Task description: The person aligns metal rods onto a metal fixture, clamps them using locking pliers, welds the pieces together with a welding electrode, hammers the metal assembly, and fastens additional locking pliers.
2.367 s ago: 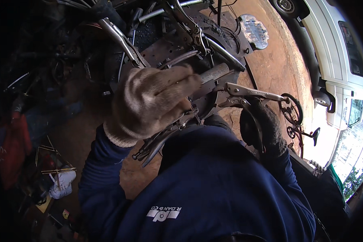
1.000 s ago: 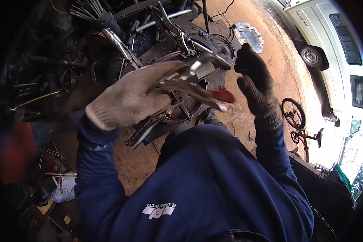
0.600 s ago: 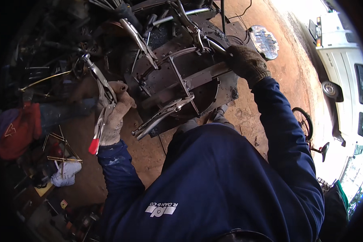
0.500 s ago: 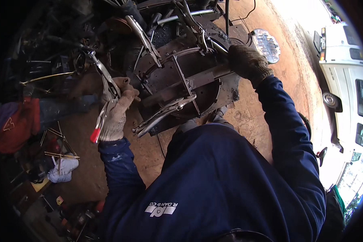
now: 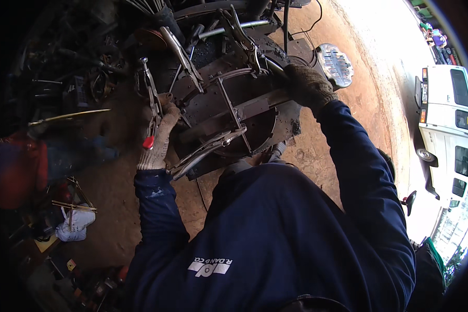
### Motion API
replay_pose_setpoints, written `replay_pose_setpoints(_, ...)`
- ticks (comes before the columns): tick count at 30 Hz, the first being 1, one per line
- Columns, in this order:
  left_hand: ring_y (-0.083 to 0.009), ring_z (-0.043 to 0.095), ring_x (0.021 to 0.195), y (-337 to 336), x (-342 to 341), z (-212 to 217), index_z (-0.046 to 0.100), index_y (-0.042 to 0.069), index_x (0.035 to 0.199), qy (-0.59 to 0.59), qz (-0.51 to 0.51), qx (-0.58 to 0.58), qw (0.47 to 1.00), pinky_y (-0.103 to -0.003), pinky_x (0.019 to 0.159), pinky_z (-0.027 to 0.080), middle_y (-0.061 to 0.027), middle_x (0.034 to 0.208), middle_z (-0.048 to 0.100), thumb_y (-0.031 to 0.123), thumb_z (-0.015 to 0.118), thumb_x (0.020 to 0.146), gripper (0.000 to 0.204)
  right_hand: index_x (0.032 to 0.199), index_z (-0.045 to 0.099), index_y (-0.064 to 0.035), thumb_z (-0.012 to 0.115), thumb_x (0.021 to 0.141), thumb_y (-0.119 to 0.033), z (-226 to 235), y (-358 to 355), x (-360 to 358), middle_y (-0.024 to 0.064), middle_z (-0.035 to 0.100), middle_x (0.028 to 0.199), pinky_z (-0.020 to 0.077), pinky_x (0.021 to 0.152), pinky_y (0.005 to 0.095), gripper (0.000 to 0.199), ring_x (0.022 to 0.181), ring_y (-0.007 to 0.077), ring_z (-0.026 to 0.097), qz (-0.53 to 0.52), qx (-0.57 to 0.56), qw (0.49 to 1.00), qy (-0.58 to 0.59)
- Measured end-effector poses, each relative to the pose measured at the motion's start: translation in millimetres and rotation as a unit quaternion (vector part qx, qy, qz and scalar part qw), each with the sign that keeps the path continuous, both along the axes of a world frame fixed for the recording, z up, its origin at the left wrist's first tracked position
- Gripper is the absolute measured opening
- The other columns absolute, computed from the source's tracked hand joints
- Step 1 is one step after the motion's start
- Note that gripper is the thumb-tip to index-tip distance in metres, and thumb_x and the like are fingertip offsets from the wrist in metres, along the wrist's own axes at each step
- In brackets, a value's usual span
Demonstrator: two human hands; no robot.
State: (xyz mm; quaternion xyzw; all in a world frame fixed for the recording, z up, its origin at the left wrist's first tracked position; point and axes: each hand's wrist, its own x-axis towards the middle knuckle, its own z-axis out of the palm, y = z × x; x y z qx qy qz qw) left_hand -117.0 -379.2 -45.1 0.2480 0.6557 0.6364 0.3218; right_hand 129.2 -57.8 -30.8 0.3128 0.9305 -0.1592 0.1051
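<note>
My left hand (image 5: 164,130), in a knit work glove, is closed around locking pliers (image 5: 152,99) with a red tip, left of a dark steel plate (image 5: 200,106). The pliers stand nearly lengthwise in view, their screw end pointing away. My gloved right hand (image 5: 309,87) rests curled at the plate's right side, over the end of a flat metal bar (image 5: 260,104); its fingertips are hidden. A curved rod and a thin crossbar (image 5: 227,99) lie over the plate. Locking clamps sit around it: one near (image 5: 208,150), one far left (image 5: 181,56), one far right (image 5: 244,41).
A hammer (image 5: 195,36) and a bright metal tube (image 5: 234,28) lie at the far side. A shiny treaded metal pad (image 5: 336,65) is beyond my right hand. Thin rods and a white bag (image 5: 77,221) lie on the floor at left. A white van (image 5: 447,114) stands at right.
My left hand has moved right, closer to the plate, and the pliers have turned more upright. The view has shifted slightly; my right hand stays at the plate's right side.
</note>
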Motion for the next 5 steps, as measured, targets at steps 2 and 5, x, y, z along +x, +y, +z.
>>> replay_pose_setpoints(2,-0.0135,0.063,0.099,-8.5,-10.7,-9.7,0.059,0.005,0.134,0.054,0.006,-0.044,0.998,-0.032,0.087,0.055,-0.0029,0.110,0.064,0.023,0.072,0.097,0.044,0.119,0.069,-0.0110,0.072,0.091,-0.037,-1.8,-0.7,2.5,0.0202,0.072,0.109,0.0550,0.089,0.0485,0.039,0.107,0.0392,0.069,0.003,-0.012,1.000,0.017)
replay_pose_setpoints(5,-0.0143,0.063,0.100,-25.0,-18.9,-20.7,0.055,0.006,0.141,0.070,0.032,-0.102,0.992,-0.034,0.093,0.053,-0.0015,0.117,0.063,0.025,0.071,0.098,0.051,0.130,0.066,-0.0122,0.076,0.090,-0.034,-15.8,-0.2,7.3,0.0187,0.072,0.117,0.0535,0.095,0.0495,0.046,0.112,0.0335,0.070,-0.050,-0.045,0.994,0.091)
